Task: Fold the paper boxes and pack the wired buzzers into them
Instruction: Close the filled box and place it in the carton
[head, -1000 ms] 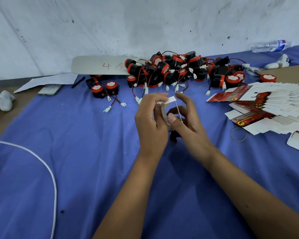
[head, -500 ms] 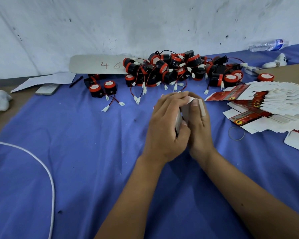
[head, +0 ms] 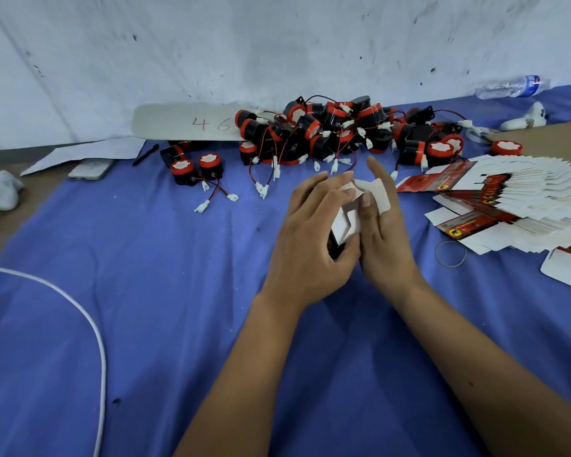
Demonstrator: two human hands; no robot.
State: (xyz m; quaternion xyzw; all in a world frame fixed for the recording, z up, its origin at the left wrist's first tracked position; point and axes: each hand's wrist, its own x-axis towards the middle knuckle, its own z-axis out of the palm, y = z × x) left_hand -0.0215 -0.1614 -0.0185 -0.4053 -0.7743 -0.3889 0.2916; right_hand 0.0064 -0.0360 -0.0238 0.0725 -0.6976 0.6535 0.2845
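white card flaps stand open at the top of the small paper box (head: 346, 225) held between both hands at the centre of the blue-covered worktop (head: 152, 291). the left hand (head: 314, 239) curls round the box's left side, thumb underneath at the lower edge and fingers reaching over the top toward the flaps. the right hand (head: 381, 232) backs the box from the right, its thumb pressed on the white face and its straight fingers lying behind the loose end flap (head: 378, 197).

half a second ago the hands were pressed together over the box and hid nearly all of it; now they have parted a little, the left hand has slid down and left, and the white face and flaps show between them. a dark shape sits low inside the grip; whether it is a buzzer i cannot tell.

at 12 o'clock from the box lies the heap of red-and-black wired buzzers (head: 337, 133), with a pair of buzzers (head: 195, 168) apart at 10 o'clock. at 3 o'clock the flat unfolded boxes (head: 508, 199) fan out, a rubber band (head: 450, 253) just below them. a white cable (head: 89, 324) curves at 8 o'clock, a phone (head: 91, 169) lies at 10 o'clock and a water bottle (head: 511, 87) lies at 2 o'clock by the wall.
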